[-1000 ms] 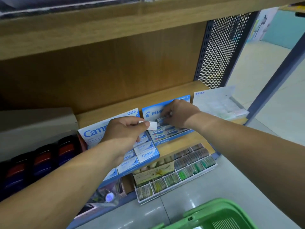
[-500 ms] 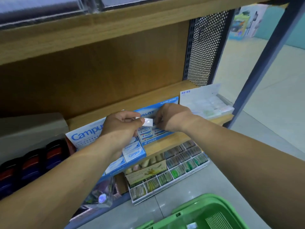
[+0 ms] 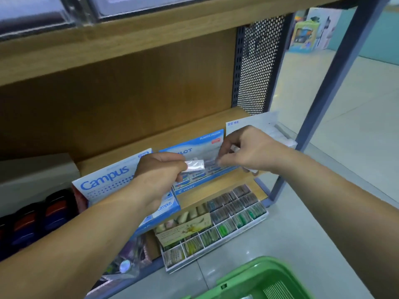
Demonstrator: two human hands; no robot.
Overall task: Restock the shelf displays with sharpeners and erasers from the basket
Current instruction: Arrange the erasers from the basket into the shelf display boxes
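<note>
My left hand [image 3: 159,175] pinches a small white wrapped eraser [image 3: 195,165] in front of the blue Pilot eraser display box [image 3: 194,146] on the wooden shelf [image 3: 205,121]. My right hand [image 3: 248,149] hovers just right of that eraser, fingers curled and fingertips blurred. A small pale piece [image 3: 235,148] shows inside its curl. Rows of packed erasers lie in the Pilot box under both hands. Left of it stands the blue Campus eraser display box [image 3: 103,180], partly hidden by my left wrist. The green basket [image 3: 259,281] is on the floor at the bottom right.
A white display box [image 3: 269,128] stands at the shelf's right end beside the grey steel post [image 3: 323,93]. A divided tray [image 3: 216,227] of small coloured items sits on the lower level. Dark round containers [image 3: 32,221] line the left. An upper shelf board [image 3: 129,46] runs overhead.
My right hand has lifted out of the Pilot box and come to the eraser held by my left hand. The left hand has risen slightly. The view has shifted right.
</note>
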